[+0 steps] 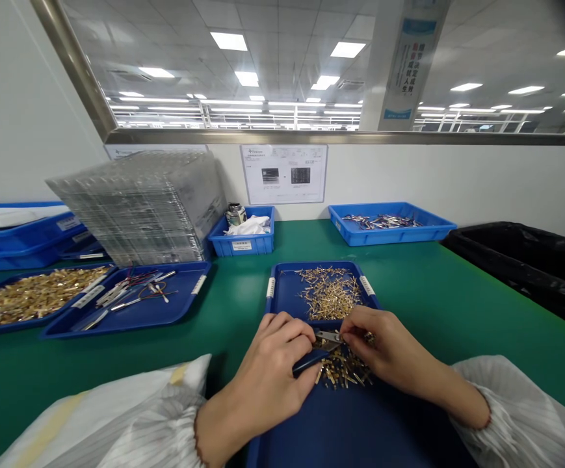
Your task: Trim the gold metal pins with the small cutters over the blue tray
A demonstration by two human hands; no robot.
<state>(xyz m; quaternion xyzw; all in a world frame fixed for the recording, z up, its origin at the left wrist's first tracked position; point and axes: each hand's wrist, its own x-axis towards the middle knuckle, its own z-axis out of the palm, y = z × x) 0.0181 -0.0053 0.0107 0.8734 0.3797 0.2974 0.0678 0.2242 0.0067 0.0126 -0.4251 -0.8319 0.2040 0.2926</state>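
Observation:
My left hand [282, 357] is wrapped round a pair of blue-handled pliers [307, 361], whose metal jaws point right. At the jaw tips, my right hand [377, 341] has thumb and forefinger pinched together; what lies between them is too small and hidden to make out. Beneath both hands, several short gold-coloured metal pins [343, 374] lie in a heap on the near blue tray [331, 426]. Just beyond, a second blue tray [287, 289] bears a loose pile of thin gold pins [333, 296].
Left stand a tray of wires and tools [165, 309], a tray of gold parts [43, 292] and stacked clear plastic trays [150, 208]. Behind are a small blue bin [243, 245] and a blue tray of metal pieces [392, 236]. A black-lined bin [521, 260] is right.

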